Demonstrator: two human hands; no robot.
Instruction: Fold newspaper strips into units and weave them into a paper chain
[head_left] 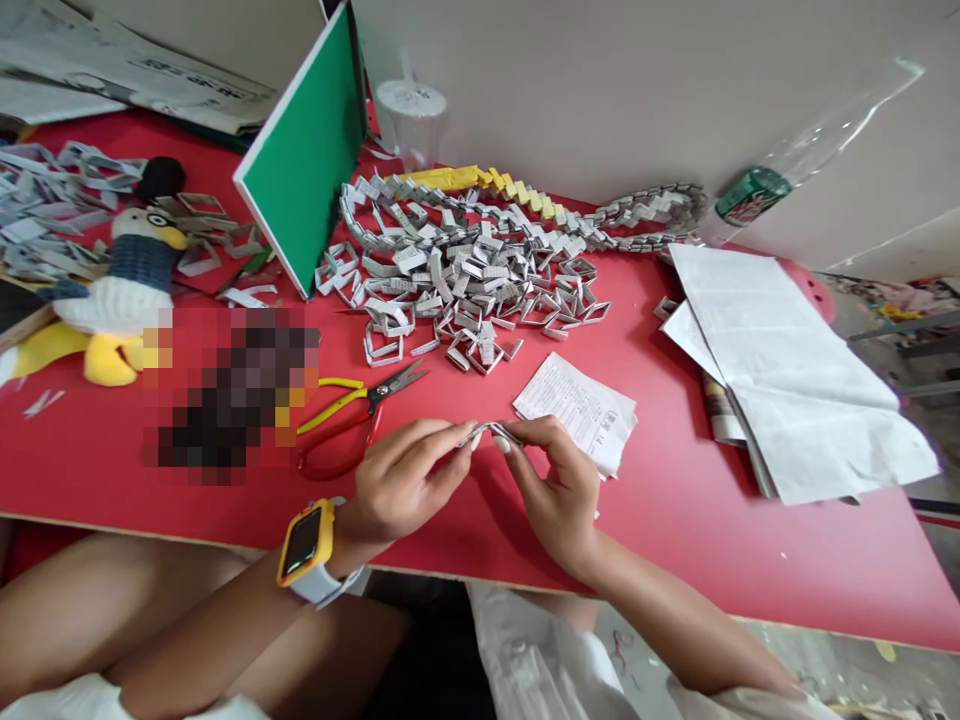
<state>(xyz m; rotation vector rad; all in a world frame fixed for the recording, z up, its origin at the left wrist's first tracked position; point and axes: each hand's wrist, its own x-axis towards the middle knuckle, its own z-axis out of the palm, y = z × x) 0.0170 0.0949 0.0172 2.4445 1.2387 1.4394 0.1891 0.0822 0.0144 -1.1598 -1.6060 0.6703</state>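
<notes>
Both my hands pinch one small folded paper strip (489, 428), bent in the middle. My left hand (412, 475) closes on its left end with thumb and fingers; my right hand (553, 485) grips the other end. Just beyond my right hand lies a stack of small printed paper pieces (577, 405). Close to my left hand rest scissors (373, 395) with one yellow and one red handle, their blades spread apart. A heap of folded paper links (480, 285) covers the table past my hands, with a woven paper chain (517, 190) behind it.
On the red table (675, 540), a green board (311, 150) stands upright at left, beside a plush bird (127, 275). A lidded cup (412, 120) and a soda bottle (754, 195) stand along the wall. White paper sheets (802, 380) overhang the right side.
</notes>
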